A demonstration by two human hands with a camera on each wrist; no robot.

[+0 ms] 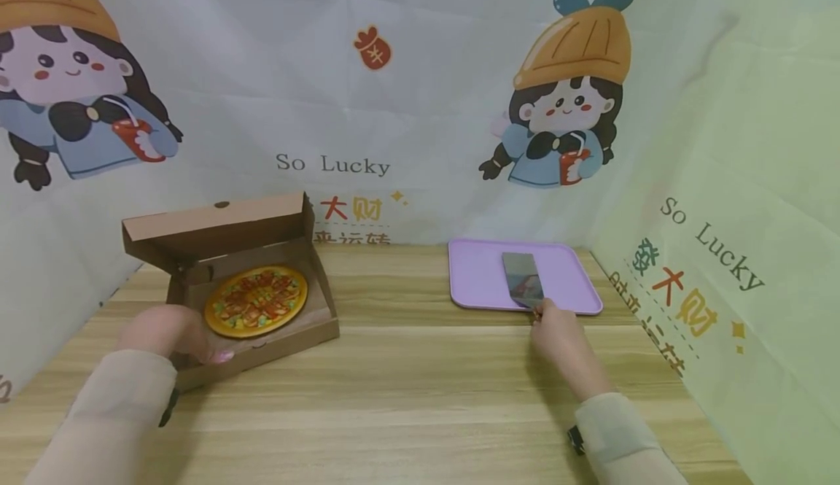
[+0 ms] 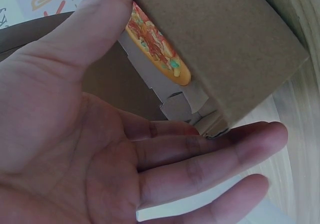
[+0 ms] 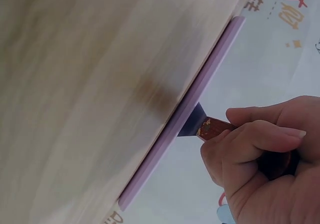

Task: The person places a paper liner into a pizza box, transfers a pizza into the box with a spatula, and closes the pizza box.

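Note:
On the left of the table stands a cardboard pizza box (image 1: 298, 342) with its lid raised. A toy-like pizza (image 1: 257, 300) with a yellow crust lies inside. My left hand (image 1: 164, 328) is at the box's front left corner, thumb near the front wall. In the left wrist view its fingers (image 2: 200, 176) stretch out nearly straight beside the cardboard, and the palm holds nothing. At the right, my right hand (image 1: 558, 333) grips the dark wooden handle (image 3: 216, 129) of a spatula. The flat metal spatula blade (image 1: 523, 278) is over the lilac tray (image 1: 474, 275); contact between them is unclear.
A wood-grain table (image 1: 394, 390) carries the box and tray, with bare wood between them. A printed white cloth (image 1: 420, 98) hangs right behind the table and along its sides.

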